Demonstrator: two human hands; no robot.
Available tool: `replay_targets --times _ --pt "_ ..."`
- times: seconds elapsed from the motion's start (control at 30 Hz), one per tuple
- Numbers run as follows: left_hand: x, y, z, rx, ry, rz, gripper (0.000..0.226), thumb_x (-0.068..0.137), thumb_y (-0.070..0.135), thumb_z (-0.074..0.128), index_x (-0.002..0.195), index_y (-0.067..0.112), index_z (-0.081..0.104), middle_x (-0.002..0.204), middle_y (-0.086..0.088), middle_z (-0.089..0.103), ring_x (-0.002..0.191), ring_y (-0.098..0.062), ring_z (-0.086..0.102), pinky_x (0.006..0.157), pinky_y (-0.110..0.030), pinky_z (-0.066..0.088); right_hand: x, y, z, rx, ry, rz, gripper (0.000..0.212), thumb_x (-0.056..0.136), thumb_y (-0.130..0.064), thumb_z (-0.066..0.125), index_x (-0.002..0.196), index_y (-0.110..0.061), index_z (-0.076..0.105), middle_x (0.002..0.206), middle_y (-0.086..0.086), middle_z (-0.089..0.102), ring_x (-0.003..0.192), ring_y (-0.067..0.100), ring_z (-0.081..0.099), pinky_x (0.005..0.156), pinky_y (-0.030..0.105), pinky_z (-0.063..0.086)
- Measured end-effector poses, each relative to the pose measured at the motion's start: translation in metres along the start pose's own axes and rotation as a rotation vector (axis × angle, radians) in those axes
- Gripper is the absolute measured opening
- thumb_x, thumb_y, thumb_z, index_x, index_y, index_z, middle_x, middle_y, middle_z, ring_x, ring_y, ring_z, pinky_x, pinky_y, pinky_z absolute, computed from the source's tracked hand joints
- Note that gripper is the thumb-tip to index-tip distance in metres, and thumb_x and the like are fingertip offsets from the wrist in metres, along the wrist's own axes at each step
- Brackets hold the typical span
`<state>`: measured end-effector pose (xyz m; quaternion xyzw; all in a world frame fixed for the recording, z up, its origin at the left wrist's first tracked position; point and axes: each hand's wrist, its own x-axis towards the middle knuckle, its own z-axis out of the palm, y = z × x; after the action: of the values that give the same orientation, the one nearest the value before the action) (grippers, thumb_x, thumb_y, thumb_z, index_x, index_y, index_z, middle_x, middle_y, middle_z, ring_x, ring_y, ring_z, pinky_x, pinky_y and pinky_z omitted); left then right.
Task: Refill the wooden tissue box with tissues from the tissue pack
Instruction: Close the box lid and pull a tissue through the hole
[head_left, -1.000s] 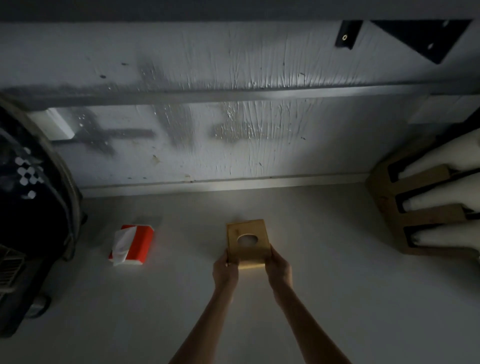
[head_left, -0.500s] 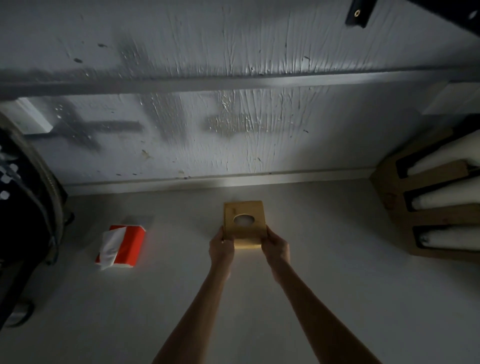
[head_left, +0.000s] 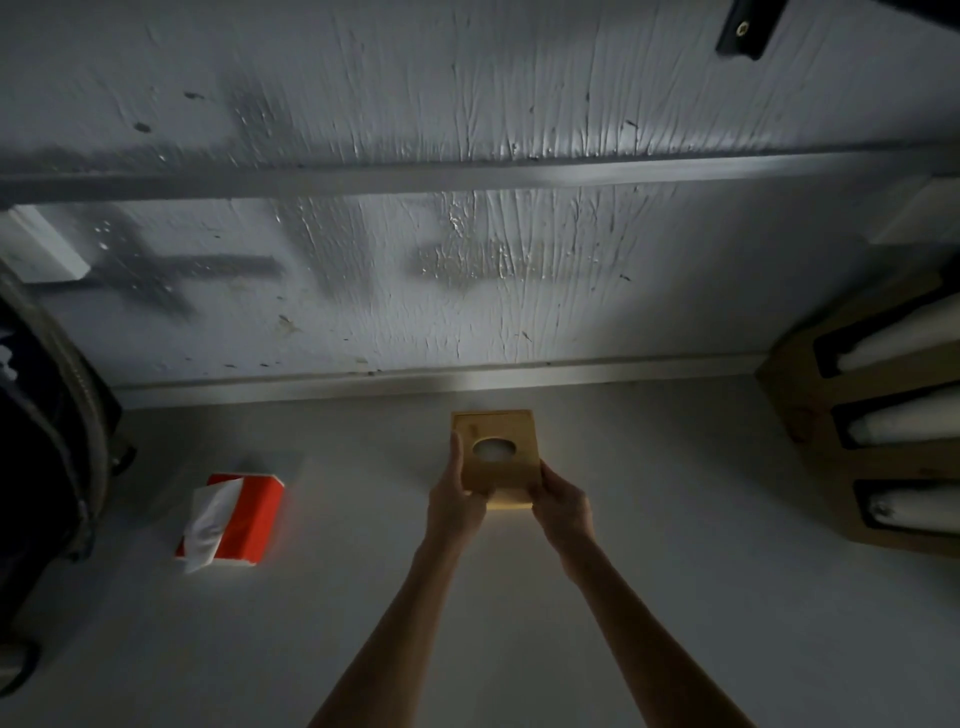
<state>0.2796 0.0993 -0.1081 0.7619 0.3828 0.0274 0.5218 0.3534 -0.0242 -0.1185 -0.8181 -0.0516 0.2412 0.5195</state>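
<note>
Your two hands hold the wooden tissue box out in front of you, over the middle of the pale desk and close to the far wall. Your left hand grips the box's left edge, thumb lying up along the top face; your right hand clasps the near right corner. The top face shows an oval opening with something pale inside — what it is, you cannot tell in this dim light. At the near edge a lighter wooden part shows below the top panel, between your hands.

The tissue pack — red, with white tissue spilling from its top — lies flat on the desk well to the left of the box. At the right edge stands a cardboard rack with three white rolls in dark slots.
</note>
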Motion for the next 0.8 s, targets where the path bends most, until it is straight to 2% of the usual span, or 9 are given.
replay_targets --times 0.07,0.1,0.2,0.27,0.33,0.47,0.53,0.63,0.8 --pt "-0.002 -0.002 0.003 -0.043 0.055 -0.007 0.091 0.084 0.015 0.069 0.153 0.034 0.012 0.145 -0.008 0.051 0.131 -0.026 0.051 0.107 -0.038 0.041 0.004 -0.003 -0.003 -0.008 -0.051 0.011 0.033 0.091 -0.023 0.059 0.120 -0.035 0.067 0.085 -0.007 0.070 0.076 0.013 0.063 0.069 0.034 0.049" --pt "-0.003 -0.002 0.004 -0.053 0.068 -0.008 0.091 0.084 0.017 0.070 0.153 0.033 0.014 0.144 -0.008 0.052 0.130 -0.026 0.051 0.107 -0.039 0.042 0.004 -0.004 -0.005 -0.018 -0.062 -0.001 0.032 0.091 -0.022 0.060 0.120 -0.031 0.067 0.090 -0.005 0.071 0.081 0.016 0.065 0.072 0.036 0.051" --pt "-0.003 0.001 0.005 -0.051 0.086 -0.014 0.089 0.084 0.020 0.071 0.153 0.032 0.017 0.140 -0.007 0.056 0.128 -0.027 0.052 0.105 -0.038 0.043 -0.001 -0.011 -0.002 -0.233 0.138 -0.104 0.036 0.092 -0.029 0.059 0.127 -0.021 0.060 0.120 0.002 0.066 0.108 0.023 0.063 0.084 0.042 0.056" --pt "-0.005 0.002 0.007 -0.051 0.105 -0.029 0.087 0.083 0.020 0.070 0.153 0.032 0.018 0.137 -0.008 0.058 0.125 -0.028 0.055 0.103 -0.036 0.044 -0.006 -0.029 0.002 -0.488 0.277 -0.253 0.026 0.094 -0.033 0.055 0.115 -0.021 0.063 0.114 0.001 0.061 0.104 0.021 0.059 0.075 0.037 0.055" --pt "-0.006 0.003 0.009 -0.051 0.124 -0.021 0.086 0.083 0.021 0.069 0.153 0.034 0.020 0.134 -0.009 0.061 0.120 -0.027 0.059 0.100 -0.037 0.048 -0.005 -0.057 0.009 -0.653 0.223 -0.301 0.024 0.094 -0.036 0.054 0.103 -0.017 0.066 0.107 0.002 0.059 0.100 0.021 0.056 0.074 0.035 0.052" --pt "-0.003 0.004 0.010 -0.084 0.134 -0.057 0.085 0.083 0.024 0.069 0.151 0.040 0.021 0.117 -0.011 0.070 0.100 -0.024 0.067 0.083 -0.030 0.051 0.014 -0.093 0.034 -0.951 0.098 -0.239 0.031 0.090 -0.033 0.062 0.111 -0.011 0.066 0.113 0.008 0.064 0.108 0.025 0.058 0.083 0.035 0.049" --pt "-0.003 0.004 0.009 -0.098 0.115 -0.067 0.084 0.084 0.031 0.068 0.150 0.044 0.018 0.111 -0.009 0.071 0.095 -0.021 0.068 0.081 -0.032 0.053 0.018 -0.098 0.044 -1.073 0.079 -0.236 0.024 0.091 -0.030 0.060 0.107 -0.014 0.068 0.103 0.007 0.068 0.101 0.023 0.063 0.076 0.032 0.048" --pt "-0.005 0.004 0.008 -0.126 0.092 -0.067 0.082 0.085 0.041 0.066 0.150 0.046 0.015 0.121 -0.008 0.068 0.105 -0.023 0.066 0.090 -0.034 0.051 0.018 -0.101 0.050 -1.188 0.078 -0.211 0.020 0.091 -0.035 0.061 0.096 -0.017 0.070 0.082 0.000 0.066 0.086 0.015 0.067 0.062 0.025 0.043" --pt "-0.010 0.008 0.007 -0.191 0.081 -0.071 0.076 0.086 0.054 0.055 0.151 0.043 0.017 0.130 -0.009 0.063 0.121 -0.028 0.058 0.099 -0.033 0.043 0.010 -0.107 0.057 -1.214 0.061 -0.229 0.024 0.087 -0.039 0.066 0.094 -0.016 0.068 0.084 0.000 0.067 0.091 0.014 0.068 0.066 0.023 0.046"
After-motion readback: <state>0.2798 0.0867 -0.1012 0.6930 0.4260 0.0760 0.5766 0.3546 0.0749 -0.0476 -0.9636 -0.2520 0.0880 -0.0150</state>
